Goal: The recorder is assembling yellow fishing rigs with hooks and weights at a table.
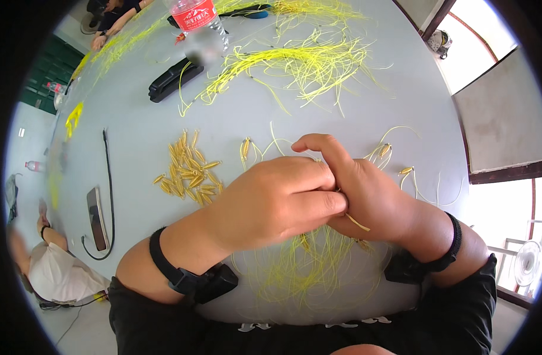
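Note:
My left hand [271, 201] and my right hand [368, 195] meet over the near middle of the table. The left fingers are closed in a pinch against the right palm. My right hand is curled round them, its index finger bent above. A short end of yellow line [358, 223] sticks out below the fingers; the rest of what they hold is hidden. Left of my hands lies a pile of gold coil springs [191, 171]. Just past them are gold springs tied with thin yellow line, one spring [245, 148] at left and another [385, 151] at right.
Tangled yellow lines [306, 266] lie below my forearms, and a yellow bundle [300, 62] farther back. Beyond the springs sit a black stapler-like tool [176, 80] and a bottle [197, 23]. A phone [97, 219] and black cable [110, 177] are at left. Other people sit at the table.

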{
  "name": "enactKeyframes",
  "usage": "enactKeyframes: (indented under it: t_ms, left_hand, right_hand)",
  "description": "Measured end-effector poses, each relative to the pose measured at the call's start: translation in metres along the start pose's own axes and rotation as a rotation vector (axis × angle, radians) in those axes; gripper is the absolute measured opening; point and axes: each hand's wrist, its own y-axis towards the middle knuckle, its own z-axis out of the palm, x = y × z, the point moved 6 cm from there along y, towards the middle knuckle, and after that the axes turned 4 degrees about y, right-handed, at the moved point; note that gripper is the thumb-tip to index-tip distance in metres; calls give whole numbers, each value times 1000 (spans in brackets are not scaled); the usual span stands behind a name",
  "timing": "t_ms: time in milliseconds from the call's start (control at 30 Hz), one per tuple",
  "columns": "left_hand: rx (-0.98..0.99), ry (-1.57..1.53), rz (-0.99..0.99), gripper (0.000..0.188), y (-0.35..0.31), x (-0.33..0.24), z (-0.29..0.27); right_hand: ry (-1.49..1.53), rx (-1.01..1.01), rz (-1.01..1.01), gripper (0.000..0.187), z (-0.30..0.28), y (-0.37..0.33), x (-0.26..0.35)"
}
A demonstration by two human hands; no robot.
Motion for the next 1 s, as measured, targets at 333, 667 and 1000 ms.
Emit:
enactKeyframes:
  t_ms: [333,667,1000]
  left_hand:
    - [-221,-301,-303,11,-3,23,-15]
    - [-287,-513,-438,12,-13,39,-12]
    - [-289,-471,-579,14,-10,40,-14]
  right_hand:
    - [152,-302,-146,51,-15,1,8]
    - [180,-414,-158,14,-28,-1,5]
    - [342,-508,-112,2,-36,-3,-5]
